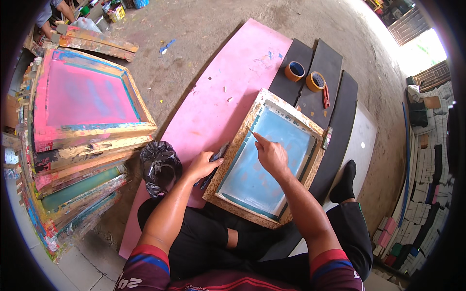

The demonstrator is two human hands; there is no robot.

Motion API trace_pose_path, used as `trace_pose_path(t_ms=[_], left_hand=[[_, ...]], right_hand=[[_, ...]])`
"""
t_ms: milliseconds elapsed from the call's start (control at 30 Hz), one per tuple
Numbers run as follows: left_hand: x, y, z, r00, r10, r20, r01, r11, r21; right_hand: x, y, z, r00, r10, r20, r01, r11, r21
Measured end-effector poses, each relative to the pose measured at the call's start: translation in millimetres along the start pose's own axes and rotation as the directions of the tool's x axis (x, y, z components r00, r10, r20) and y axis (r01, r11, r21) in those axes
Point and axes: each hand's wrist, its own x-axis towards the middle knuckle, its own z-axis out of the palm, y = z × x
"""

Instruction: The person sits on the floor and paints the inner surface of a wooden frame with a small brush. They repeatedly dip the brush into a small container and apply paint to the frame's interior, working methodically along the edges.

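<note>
A wooden screen-printing frame point(306, 119) with pale blue mesh point(272, 155) lies tilted in front of my legs. My right hand point(272, 156) is over the mesh, fingers closed, index finger stretched toward the left rail. From its fingertips a short, thin tool point(250, 131) reaches to the rail's inner edge; its kind is too small to make out. Beside the frame's left rail, my left hand point(204, 166) is closed around a dark, narrow object point(219, 152), partly hidden by the fingers. A crumpled black plastic bag point(160, 167) sits left of that hand.
Pink board point(218, 82) and black boards point(320, 63) lie beneath the frame. Two tape rolls, one orange-blue point(294, 71) and one yellow point(315, 81), stand beyond it beside a red cutter point(326, 97). Paint-stained frames point(92, 97) are stacked at left; another person point(63, 9) is far left.
</note>
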Motion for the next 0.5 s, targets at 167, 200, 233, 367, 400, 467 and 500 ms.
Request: trace_pose_path(t_ms=[167,200,233,367,400,467,500], left_hand=[[-1.6,-2.0,2.5,0.999,0.042,-0.021,-0.042,0.999,-0.012],[-1.8,-3.4,2.8,0.998,0.051,-0.022,-0.052,0.998,-0.018],[-2.6,-0.4,3.0,0.998,0.05,-0.023,-0.05,0.999,0.002],[-2.1,-0.6,4.9,0.997,0.062,-0.045,-0.061,0.998,0.027],[-2.1,-4.3,5.4,0.996,0.069,-0.056,-0.068,0.997,0.02],[-2.5,-2.0,3.1,0.998,0.051,-0.033,-0.05,0.999,0.022],[-2.3,1.0,2.9,0.999,0.046,-0.02,-0.046,0.999,0.023]], right_hand=[[2.9,-10.9,-7.3,0.998,-0.01,0.063,0.017,0.993,-0.116],[2.5,-15.9,-10.7,0.996,0.01,0.086,0.004,0.987,-0.16],[1.9,-19.9,-11.5,0.993,0.035,0.11,-0.012,0.979,-0.204],[0.4,-30.2,2.2,0.986,0.104,0.132,-0.057,0.945,-0.322],[3.5,-35.3,0.6,0.971,0.157,0.181,-0.105,0.958,-0.268],[6.4,-28.7,-1.3,0.961,0.178,0.211,-0.171,0.984,-0.051],[10.2,-6.5,7.3,0.97,0.151,0.189,-0.175,0.977,0.118]])
